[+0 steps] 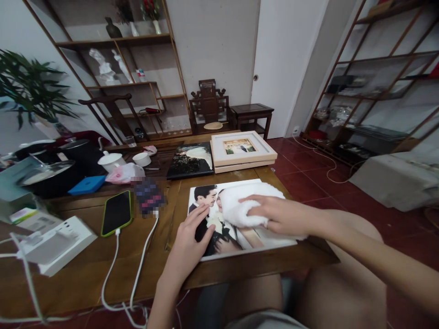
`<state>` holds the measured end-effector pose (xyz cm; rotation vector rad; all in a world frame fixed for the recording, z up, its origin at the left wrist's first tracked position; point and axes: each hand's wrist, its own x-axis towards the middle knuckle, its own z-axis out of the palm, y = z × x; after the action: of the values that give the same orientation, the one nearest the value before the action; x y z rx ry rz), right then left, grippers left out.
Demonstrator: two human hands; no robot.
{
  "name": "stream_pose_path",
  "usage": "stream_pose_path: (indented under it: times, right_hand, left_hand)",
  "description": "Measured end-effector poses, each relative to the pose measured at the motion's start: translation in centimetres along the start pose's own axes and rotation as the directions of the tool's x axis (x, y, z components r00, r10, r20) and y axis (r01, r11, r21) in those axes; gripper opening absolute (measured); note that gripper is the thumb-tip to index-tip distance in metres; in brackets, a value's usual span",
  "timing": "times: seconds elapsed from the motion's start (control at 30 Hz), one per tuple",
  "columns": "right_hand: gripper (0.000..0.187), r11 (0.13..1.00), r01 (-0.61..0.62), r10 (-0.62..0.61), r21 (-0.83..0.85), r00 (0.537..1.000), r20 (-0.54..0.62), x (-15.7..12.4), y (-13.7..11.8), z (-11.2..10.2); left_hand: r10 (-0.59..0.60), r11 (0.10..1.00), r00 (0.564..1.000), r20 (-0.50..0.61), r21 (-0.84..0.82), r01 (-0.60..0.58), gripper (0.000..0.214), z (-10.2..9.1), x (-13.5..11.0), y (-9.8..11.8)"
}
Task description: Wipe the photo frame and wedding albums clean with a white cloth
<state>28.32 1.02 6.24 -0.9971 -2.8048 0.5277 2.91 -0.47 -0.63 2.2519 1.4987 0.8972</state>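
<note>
A photo print on a flat panel (pixel 219 237), showing a couple, lies face up near the table's front edge. My left hand (pixel 192 233) rests on its left side, fingers stretched out and lying flat. Bunched in my right hand (pixel 274 212) is a fluffy white cloth (pixel 240 201), pressed on the upper right part of the photo panel. The cloth and that hand cover much of the panel's right side. Beyond it are a white-framed picture (pixel 245 148) on top of a stack and a dark photo panel (pixel 191 160) beside it.
On the wooden table (pixel 137 260) to the left lie a green-cased phone (pixel 117 212) with a white cable, a power strip (pixel 66 242), a blue box (pixel 87 184) and a white cup (pixel 111 161). Black pots (pixel 51 178) stand farther left. My legs are below the table edge.
</note>
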Motion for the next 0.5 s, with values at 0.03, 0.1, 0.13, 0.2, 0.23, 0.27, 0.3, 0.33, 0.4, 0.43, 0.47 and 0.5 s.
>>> stream_pose_path:
  times: [0.03, 0.1, 0.13, 0.2, 0.23, 0.27, 0.3, 0.33, 0.4, 0.43, 0.47, 0.5]
  right_hand:
    - [0.043, 1.0, -0.013, 0.012, -0.024, 1.0, -0.018, 0.5, 1.0, -0.2]
    - [0.046, 0.996, -0.057, 0.053, -0.069, 0.997, -0.058, 1.4, 2.6, -0.5]
    - [0.046, 0.993, -0.081, 0.074, -0.086, 0.994, -0.08, 1.7, 3.2, -0.6]
    - [0.045, 0.989, -0.108, 0.097, -0.102, 0.989, -0.113, 2.1, 3.8, -0.5]
    - [0.046, 0.988, -0.113, 0.1, -0.103, 0.987, -0.124, 2.0, 3.7, -0.2]
    - [0.047, 0.989, -0.105, 0.091, -0.103, 0.988, -0.127, 1.9, 3.3, 0.1]
    - [0.048, 0.991, -0.085, 0.072, -0.104, 0.99, -0.124, 1.5, 2.6, 0.5]
    - [0.048, 0.993, -0.057, 0.045, -0.103, 0.993, -0.113, 1.0, 1.7, 0.9]
    - [0.047, 0.996, 0.02, -0.027, -0.089, 0.997, -0.072, -0.3, -0.6, 1.8]
    - [0.045, 0.995, 0.066, -0.07, -0.076, 0.997, -0.045, -1.0, -1.8, 2.1]
    - [0.043, 0.992, 0.108, -0.109, -0.06, 0.994, -0.02, -1.6, -3.0, 2.4]
    - [0.04, 0.989, 0.141, -0.141, -0.043, 0.99, 0.001, -2.2, -4.1, 2.6]
  left_hand:
    - [0.003, 1.0, 1.0, 0.0, -0.001, -0.003, 0.039, 0.0, 0.0, 0.0]
    - [0.005, 1.0, 1.0, 0.001, 0.004, -0.005, 0.039, 0.0, 0.0, 0.0]
    - [0.001, 1.0, 1.0, 0.003, 0.009, -0.001, 0.039, 0.0, -0.1, 0.0]
    - [-0.008, 1.0, 1.0, 0.007, 0.019, 0.008, 0.039, 0.0, -0.1, 0.0]
    - [-0.011, 1.0, 1.0, 0.007, 0.02, 0.011, 0.039, 0.0, -0.2, 0.0]
    - [-0.014, 1.0, 1.0, 0.01, 0.019, 0.014, 0.039, 0.0, -0.2, 0.0]
    - [-0.016, 1.0, 1.0, 0.011, 0.018, 0.016, 0.04, 0.0, -0.2, 0.0]
    - [-0.02, 1.0, 1.0, 0.013, 0.018, 0.02, 0.04, 0.0, -0.2, 0.1]
    - [-0.029, 0.999, 0.999, 0.017, 0.02, 0.028, 0.04, 0.0, -0.2, 0.1]
    - [-0.033, 0.999, 0.999, 0.019, 0.021, 0.032, 0.041, 0.0, -0.2, 0.2]
    - [-0.035, 0.999, 0.999, 0.021, 0.021, 0.034, 0.041, 0.0, -0.2, 0.2]
    - [-0.035, 0.999, 0.999, 0.023, 0.019, 0.035, 0.041, 0.0, -0.2, 0.2]
